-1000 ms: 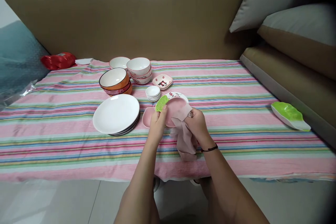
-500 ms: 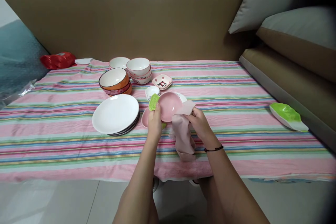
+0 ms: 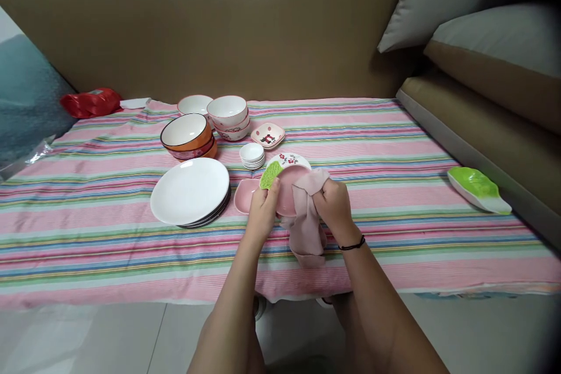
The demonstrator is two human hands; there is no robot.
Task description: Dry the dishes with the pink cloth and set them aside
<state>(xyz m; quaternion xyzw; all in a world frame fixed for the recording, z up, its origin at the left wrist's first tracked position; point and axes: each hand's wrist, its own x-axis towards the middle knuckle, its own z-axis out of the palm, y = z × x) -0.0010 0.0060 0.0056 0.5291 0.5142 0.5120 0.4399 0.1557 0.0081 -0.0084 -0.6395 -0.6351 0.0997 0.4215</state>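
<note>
My left hand [image 3: 264,208] grips a pink dish [image 3: 287,191] by its textured green leaf-shaped end, thumb on top. A dusty-pink cloth [image 3: 305,219] is bunched in my closed right hand [image 3: 333,204], lying over the dish's right side and hanging down in front. Behind the dish lies a white plate with red flowers [image 3: 294,159], partly covered. A second pink dish [image 3: 244,196] rests on the striped cloth left of my left hand, also partly hidden. Small white dishes [image 3: 252,155] are stacked just beyond.
White plates [image 3: 190,190] are stacked at left, with orange bowls [image 3: 186,134] and white red-rimmed bowls [image 3: 228,112] behind. Square patterned dishes [image 3: 267,135] sit at centre back. A green leaf-shaped dish [image 3: 477,188] lies far right near cushions [image 3: 491,93]. A red package [image 3: 90,103] is back left.
The held dish has moved slightly down and right, uncovering more of the flowered plate. My right hand has closed into a fist around the cloth, now pressed over the dish's edge.
</note>
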